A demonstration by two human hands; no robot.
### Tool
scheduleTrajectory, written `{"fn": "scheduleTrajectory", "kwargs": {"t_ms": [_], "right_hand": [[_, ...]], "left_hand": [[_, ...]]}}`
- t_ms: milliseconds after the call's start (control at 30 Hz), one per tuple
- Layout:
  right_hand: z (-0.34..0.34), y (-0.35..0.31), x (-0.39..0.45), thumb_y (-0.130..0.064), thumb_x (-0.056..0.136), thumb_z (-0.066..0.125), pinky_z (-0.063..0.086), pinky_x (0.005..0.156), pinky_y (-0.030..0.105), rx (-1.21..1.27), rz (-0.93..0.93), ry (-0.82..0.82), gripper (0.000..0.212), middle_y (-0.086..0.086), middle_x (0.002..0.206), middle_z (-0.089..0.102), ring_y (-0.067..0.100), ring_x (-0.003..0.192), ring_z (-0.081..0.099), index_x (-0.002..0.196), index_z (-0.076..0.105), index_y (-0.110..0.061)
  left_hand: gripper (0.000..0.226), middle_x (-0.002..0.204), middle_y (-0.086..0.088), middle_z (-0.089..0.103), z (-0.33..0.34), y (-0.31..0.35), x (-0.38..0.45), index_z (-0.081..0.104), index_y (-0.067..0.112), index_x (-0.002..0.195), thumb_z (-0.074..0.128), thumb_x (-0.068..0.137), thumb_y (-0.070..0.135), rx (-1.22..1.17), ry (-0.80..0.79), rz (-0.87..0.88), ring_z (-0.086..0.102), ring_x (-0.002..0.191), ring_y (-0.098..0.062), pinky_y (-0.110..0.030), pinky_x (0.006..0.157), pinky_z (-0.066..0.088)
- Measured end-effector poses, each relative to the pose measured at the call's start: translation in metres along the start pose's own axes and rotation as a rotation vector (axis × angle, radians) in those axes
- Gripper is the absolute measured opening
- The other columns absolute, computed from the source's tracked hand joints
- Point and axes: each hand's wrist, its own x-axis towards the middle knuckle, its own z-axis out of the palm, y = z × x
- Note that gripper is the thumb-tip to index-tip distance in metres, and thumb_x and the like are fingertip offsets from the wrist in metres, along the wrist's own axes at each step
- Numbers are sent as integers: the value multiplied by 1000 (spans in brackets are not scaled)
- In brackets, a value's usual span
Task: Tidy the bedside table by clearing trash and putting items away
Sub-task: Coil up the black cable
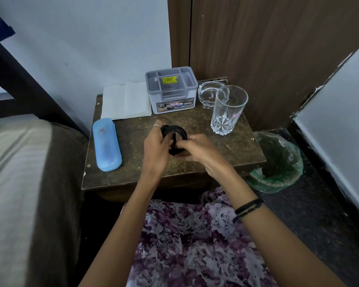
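Before the compartmented grey organizer box, whose contents cannot be told, left hand and right hand grasp a coiled black cable.

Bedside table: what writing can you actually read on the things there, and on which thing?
"OPEL": front label of the grey organiser box.
"49.00": yellow price sticker on the box's lid; its smaller print is too blurred to read.
Red sticker on the tall glass: too small to read.

grey bed, wooden door, floral dress, wrist bands
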Motion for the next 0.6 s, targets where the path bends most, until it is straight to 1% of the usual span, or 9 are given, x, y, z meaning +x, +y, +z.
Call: {"fn": "scheduleTrajectory", "kwargs": {"t_ms": [67,133,233,300,367,400,467,533,600], "right_hand": [[-1,0,-3,-3,88,59,58,74,27,75,16,-62,15,13,86,68,21,73,66,100,64,1],[-1,7,-1,-5,86,62,59,78,32,66,-33,-36,12,12,89,70,21,77,68,97,67,-3],[9,18,2,-14,87,63,58,79,43,-8,-146,184,13,10,92,72,21,84,70,97,70,-9],[17,23,3,-20,88,60,57,78,44,-53,-232,345,13,5,87,72,19,82,69,94,69,-13],[24,23,2,-22,90,57,54,81,39,-63,-280,452,16,3,89,71,17,86,66,98,67,-13],[26,22,2,-21,92,55,53,82,37,-49,-289,489,17,2,93,70,16,88,65,103,65,-12],[30,21,0,-18,94,52,51,83,32,-25,-316,521,18,1,98,68,15,92,62,108,62,-12],[31,21,-2,-14,96,49,48,79,18,-12,-364,506,19,0,99,64,11,91,60,111,59,-10],[30,21,-4,-13,97,45,43,72,6,7,-381,473,20,-2,97,61,7,88,56,114,56,-10]], "left_hand": [[25,73,7,51,0,-1,-1,38,19,77,41,94,1,-7,14,16,46,65,-3,-7,54,38],[22,75,7,51,1,-2,-1,37,18,80,41,94,2,-15,-2,14,47,68,-3,-9,57,39],[25,82,5,53,7,-3,-2,38,25,80,41,96,6,-59,-52,-23,52,78,-9,-18,68,42],[16,93,-1,55,12,-3,-1,41,19,90,39,96,6,-96,-64,-32,55,88,-14,-16,73,46],[12,105,-11,55,16,-4,-1,42,16,98,38,95,5,-87,-59,-19,56,96,-19,-19,81,50],[14,107,-14,55,17,-6,-1,42,17,99,38,94,4,-63,-49,-7,56,98,-22,-30,86,50],[19,106,-18,54,20,-7,-2,42,18,96,38,90,0,-30,-23,1,55,95,-27,-47,86,48],[21,104,-21,54,20,-7,-1,42,18,93,38,89,-2,-35,-18,-13,54,93,-29,-48,84,47],[22,106,-23,54,19,-6,3,45,21,87,40,91,0,-55,-46,-55,54,97,-30,-43,86,45]]}}
